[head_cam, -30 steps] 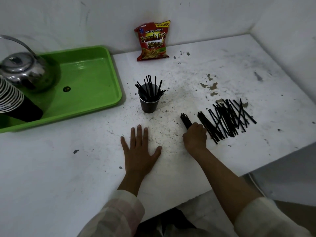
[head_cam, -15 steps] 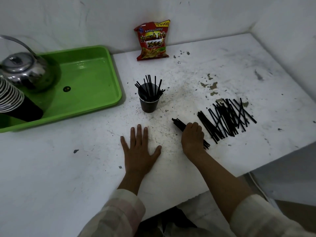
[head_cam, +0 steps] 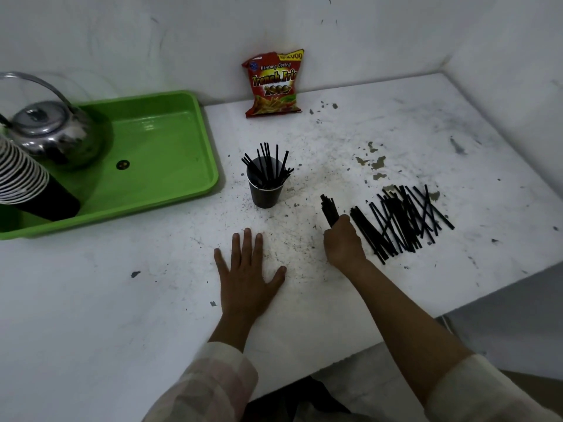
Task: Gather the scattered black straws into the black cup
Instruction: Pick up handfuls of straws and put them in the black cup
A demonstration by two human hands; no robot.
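The right hand (head_cam: 344, 243) is closed around a small bundle of black straws (head_cam: 329, 208), its fingers wrapped about the lower ends while the upper ends jut up and away from the person, tilted slightly left. The black cup (head_cam: 265, 190), already bristling with straws, stands up and to the left of those fingers, near but apart, with bare desk (head_cam: 304, 184) between. The bundle's long axis runs nearly parallel to the cup's upright straws, so the carry looks like a short leftward sweep and a tip-down into the rim. Just right of the fingers lies the scattered pile (head_cam: 402, 220), its straws mostly aligned on a diagonal, some crossing. The left hand (head_cam: 248, 275) lies flat on the desk, fingers spread and holding nothing, below the cup and about as near to it as the right.
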